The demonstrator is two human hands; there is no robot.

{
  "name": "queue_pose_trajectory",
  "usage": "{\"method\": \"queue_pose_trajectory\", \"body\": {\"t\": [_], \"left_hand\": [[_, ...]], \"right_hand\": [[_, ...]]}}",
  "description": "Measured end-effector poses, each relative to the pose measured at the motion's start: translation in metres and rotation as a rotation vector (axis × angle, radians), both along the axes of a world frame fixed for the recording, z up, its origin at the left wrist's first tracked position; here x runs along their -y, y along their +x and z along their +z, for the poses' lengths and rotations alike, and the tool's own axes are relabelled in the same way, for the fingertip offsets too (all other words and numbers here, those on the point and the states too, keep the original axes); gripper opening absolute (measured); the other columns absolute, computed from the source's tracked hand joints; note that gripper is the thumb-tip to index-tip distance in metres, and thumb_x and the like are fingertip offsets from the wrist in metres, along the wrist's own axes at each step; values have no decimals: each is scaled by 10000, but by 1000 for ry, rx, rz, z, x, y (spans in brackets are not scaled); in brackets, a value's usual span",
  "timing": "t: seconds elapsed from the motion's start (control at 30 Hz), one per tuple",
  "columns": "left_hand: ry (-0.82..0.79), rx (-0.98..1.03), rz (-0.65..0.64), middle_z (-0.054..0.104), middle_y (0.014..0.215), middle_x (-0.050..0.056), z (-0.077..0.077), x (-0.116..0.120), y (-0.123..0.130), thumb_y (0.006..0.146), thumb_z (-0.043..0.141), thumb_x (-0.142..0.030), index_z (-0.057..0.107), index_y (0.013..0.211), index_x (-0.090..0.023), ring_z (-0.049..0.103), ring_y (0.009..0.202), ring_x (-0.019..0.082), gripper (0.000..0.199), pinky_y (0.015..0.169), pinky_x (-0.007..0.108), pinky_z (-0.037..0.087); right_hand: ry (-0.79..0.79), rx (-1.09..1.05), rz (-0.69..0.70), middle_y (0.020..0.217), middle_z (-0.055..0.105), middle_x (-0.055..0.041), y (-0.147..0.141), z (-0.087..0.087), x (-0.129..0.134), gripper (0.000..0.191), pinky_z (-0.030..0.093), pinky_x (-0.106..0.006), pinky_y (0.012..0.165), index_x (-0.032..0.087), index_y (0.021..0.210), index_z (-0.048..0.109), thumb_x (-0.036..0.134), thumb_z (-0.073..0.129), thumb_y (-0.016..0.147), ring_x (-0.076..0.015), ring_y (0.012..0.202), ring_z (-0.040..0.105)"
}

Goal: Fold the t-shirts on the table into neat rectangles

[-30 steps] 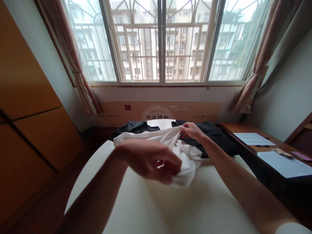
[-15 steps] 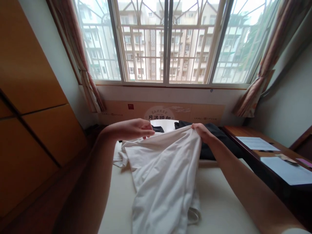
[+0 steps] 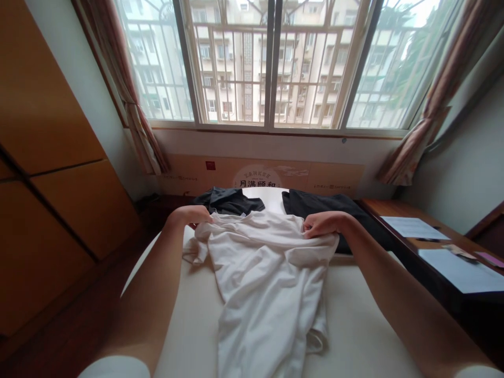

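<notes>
A white shirt (image 3: 268, 268) lies wrinkled along the white table (image 3: 354, 320), its far edge slightly raised between my hands. My left hand (image 3: 196, 215) is closed on the far left part of the shirt, near its collar. On the right, my right hand (image 3: 323, 223) has its fingers curled into the cloth near the far right corner. One sleeve bunches below my left hand, and a loop of hem shows at the lower right of the shirt.
Dark folded clothes (image 3: 228, 199) lie behind the shirt at the left, and a larger black garment (image 3: 342, 212) at the right. A wooden desk (image 3: 384, 207) with papers (image 3: 460, 268) stands to the right. Orange cabinets (image 3: 71, 210) are at the left.
My left hand has moved left and closed on the cloth. My right hand has come down and changed its hold. The shirt's far edge has dropped and spread out.
</notes>
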State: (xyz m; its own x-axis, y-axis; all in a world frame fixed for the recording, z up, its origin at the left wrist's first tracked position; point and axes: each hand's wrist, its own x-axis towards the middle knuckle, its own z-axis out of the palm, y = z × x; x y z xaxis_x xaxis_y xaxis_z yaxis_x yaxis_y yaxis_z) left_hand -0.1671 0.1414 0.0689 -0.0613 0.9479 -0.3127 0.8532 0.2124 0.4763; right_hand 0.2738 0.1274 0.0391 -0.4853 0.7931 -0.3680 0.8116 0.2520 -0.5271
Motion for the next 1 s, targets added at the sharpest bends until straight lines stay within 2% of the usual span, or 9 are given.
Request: {"method": "queue_pose_trajectory", "body": {"t": [0.1,0.2,0.37,0.47,0.6,0.67,0.8,0.9,1.0], "left_hand": [[109,138,26,699,703,34,13,3,-4,626,825,-346,683,703,-192,691,696,230,223,619,276,533],[417,151,57,671,711,5,20,0,-8,692,782,-402,679,768,-192,658,702,208,247,622,260,510],[681,125,168,726,859,39,11,-19,-12,781,655,-354,670,888,-179,662,785,200,206,685,251,502],[629,-9,200,738,856,60,-2,-25,-14,781,657,-352,679,856,-183,677,826,221,186,682,253,482],[266,-168,80,685,650,58,-13,-25,-18,667,778,-489,656,653,-197,671,700,251,317,615,276,459],[192,-216,44,676,615,61,-16,-24,-20,595,804,-476,634,593,-200,672,679,257,325,599,276,452],[220,-90,-34,721,691,51,-20,-24,-25,574,714,-373,668,640,-202,679,696,246,189,569,263,436],[393,101,-94,724,739,21,-20,-27,-25,557,659,-344,683,736,-209,670,712,240,225,563,260,441],[604,256,-163,718,797,14,-19,-32,-17,593,649,-388,672,796,-203,662,771,235,276,623,262,468]], "right_hand": [[67,107,-10,565,603,8,9,1,-3,200,293,-252,467,179,589,678,351,772,629,-130,523,468],[102,198,-111,550,607,-7,19,0,-5,154,309,-256,458,178,598,679,291,783,591,-143,501,499],[37,221,-212,585,635,-28,29,-2,-10,192,413,-289,478,185,695,685,290,824,615,-195,502,581],[243,96,-205,787,741,-73,18,-8,-16,268,435,-283,554,188,818,715,425,822,753,-221,670,655],[634,-175,-329,1105,769,-128,-17,-34,-26,330,477,-284,760,172,1150,699,443,644,969,-239,920,693],[616,-262,-371,1118,762,-137,-35,-50,-29,346,470,-286,812,166,1179,696,410,691,934,-250,968,690],[505,-312,-379,736,684,-68,-45,-61,-30,237,420,-295,682,188,714,655,375,788,773,-243,754,643],[499,-400,-376,694,616,-17,-30,-46,-28,290,389,-282,610,211,689,566,445,659,833,-187,663,562],[385,-718,-431,710,572,24,-5,-22,-24,272,391,-264,546,238,810,519,498,587,854,-159,609,518]]}}
